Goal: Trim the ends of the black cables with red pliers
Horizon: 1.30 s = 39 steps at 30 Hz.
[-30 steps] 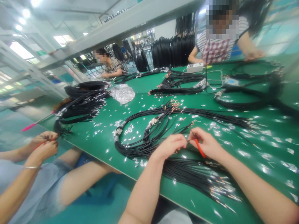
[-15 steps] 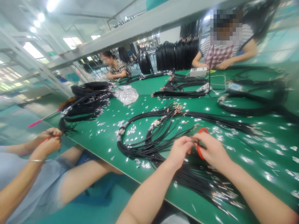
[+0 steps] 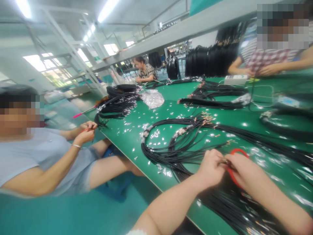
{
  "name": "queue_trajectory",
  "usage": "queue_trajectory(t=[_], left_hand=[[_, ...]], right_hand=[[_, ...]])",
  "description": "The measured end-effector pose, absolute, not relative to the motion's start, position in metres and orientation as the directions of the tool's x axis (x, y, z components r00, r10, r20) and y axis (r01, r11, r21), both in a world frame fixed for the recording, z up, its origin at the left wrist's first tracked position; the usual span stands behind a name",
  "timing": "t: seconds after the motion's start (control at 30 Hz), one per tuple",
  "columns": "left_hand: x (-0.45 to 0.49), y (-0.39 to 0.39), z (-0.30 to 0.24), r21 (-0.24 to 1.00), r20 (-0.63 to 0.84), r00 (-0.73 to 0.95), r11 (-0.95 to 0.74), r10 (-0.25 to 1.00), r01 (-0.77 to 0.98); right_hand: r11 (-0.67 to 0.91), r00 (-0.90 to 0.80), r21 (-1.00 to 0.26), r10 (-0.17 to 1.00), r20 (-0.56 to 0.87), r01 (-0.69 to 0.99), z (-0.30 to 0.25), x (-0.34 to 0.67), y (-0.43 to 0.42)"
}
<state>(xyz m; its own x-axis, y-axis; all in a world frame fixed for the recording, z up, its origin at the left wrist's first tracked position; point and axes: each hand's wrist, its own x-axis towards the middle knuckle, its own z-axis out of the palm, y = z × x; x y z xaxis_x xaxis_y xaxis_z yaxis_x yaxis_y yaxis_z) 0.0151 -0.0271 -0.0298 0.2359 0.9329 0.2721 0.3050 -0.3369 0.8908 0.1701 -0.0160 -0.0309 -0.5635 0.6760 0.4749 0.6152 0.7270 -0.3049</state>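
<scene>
My right hand (image 3: 246, 169) is closed around red-handled scissors (image 3: 239, 151), their dark metal blades reaching toward my left fingers. My left hand (image 3: 210, 167) is pinched shut right by the blade tips; what lies between its fingers is hidden. Thin black cables (image 3: 188, 151) fan out from a looped bundle toward my left hand, some with copper-coloured ends. Beneath both hands and forearms lies another thick bundle of black cables (image 3: 227, 205), its tips pale and coppery.
A green tabletop (image 3: 137, 137) carries scattered clear plastic bits, a clear bag (image 3: 153, 99) and more black cable bundles (image 3: 119, 101). At left a co-worker's hands (image 3: 86, 132) hold something red-handled. Two other people sit across the table. A grey beam (image 3: 171, 36) crosses above.
The view has swung left, so the scene sits further right and more of the left co-worker shows. My hands remain together at the scissors, which appear turned slightly.
</scene>
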Motion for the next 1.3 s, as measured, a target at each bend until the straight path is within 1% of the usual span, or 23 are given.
queue_trajectory(t=[0.07, 0.13, 0.23, 0.27, 0.33, 0.4, 0.43, 0.53, 0.6, 0.7, 0.8, 0.87, 1.03, 1.17, 1.3], left_hand=[[0.013, -0.026, -0.025, 0.806, 0.379, 0.271, -0.459, 0.885, 0.374], [0.011, -0.023, -0.023, 0.781, 0.413, 0.345, -0.523, 0.843, 0.342], [0.009, -0.021, -0.023, 0.808, 0.363, 0.436, -0.511, 0.824, 0.293], [0.009, -0.021, -0.023, 0.817, 0.349, 0.432, -0.496, 0.832, 0.295], [0.01, -0.024, -0.023, 0.833, 0.347, 0.383, -0.469, 0.856, 0.294], [0.011, -0.029, -0.023, 0.84, 0.366, 0.352, -0.468, 0.862, 0.273], [0.012, -0.031, -0.022, 0.841, 0.376, 0.352, -0.475, 0.857, 0.258], [0.012, -0.034, -0.02, 0.847, 0.382, 0.385, -0.485, 0.84, 0.218], [0.011, -0.034, -0.02, 0.852, 0.377, 0.401, -0.482, 0.835, 0.203], [0.011, -0.034, -0.02, 0.856, 0.376, 0.411, -0.481, 0.831, 0.19], [0.011, -0.033, -0.021, 0.866, 0.36, 0.419, -0.465, 0.834, 0.181], [0.01, -0.033, -0.021, 0.878, 0.352, 0.42, -0.45, 0.837, 0.162], [0.011, -0.033, -0.021, 0.901, 0.333, 0.385, -0.411, 0.861, 0.14], [0.012, -0.034, -0.023, 0.899, 0.335, 0.373, -0.413, 0.865, 0.15], [0.014, -0.035, -0.025, 0.889, 0.341, 0.381, -0.426, 0.859, 0.165]], right_hand=[[0.695, -0.52, -0.356, 0.71, 0.475, 0.624, -0.035, 0.171, -0.013], [0.664, -0.476, -0.392, 0.739, 0.477, 0.637, -0.033, 0.17, -0.013], [0.609, -0.405, -0.454, 0.784, 0.471, 0.65, -0.024, 0.164, -0.019], [0.586, -0.379, -0.491, 0.803, 0.46, 0.644, -0.021, 0.162, -0.021], [0.479, -0.275, -0.614, 0.874, 0.401, 0.628, -0.014, 0.157, -0.025], [0.387, -0.194, -0.746, 0.921, 0.337, 0.542, -0.008, 0.154, -0.027], [0.362, -0.174, -0.806, 0.932, 0.318, 0.468, -0.006, 0.153, -0.027], [0.259, -0.176, -0.933, 0.96, 0.219, 0.25, -0.001, 0.152, -0.026], [0.157, -0.181, -0.98, 0.975, 0.133, 0.125, 0.001, 0.153, -0.026], [0.026, -0.189, -0.999, 0.981, 0.032, -0.038, 0.0, 0.154, -0.026], [-0.037, -0.209, -0.994, 0.978, -0.013, -0.107, -0.002, 0.154, -0.026], [-0.006, -0.2, -0.997, 0.98, 0.01, -0.078, -0.001, 0.155, -0.027], [0.218, -0.199, -0.969, 0.961, 0.192, 0.119, 0.005, 0.159, -0.028], [0.364, -0.225, -0.888, 0.925, 0.307, 0.281, 0.002, 0.161, -0.03], [0.422, -0.275, -0.767, 0.905, 0.324, 0.484, -0.001, 0.16, -0.033]])
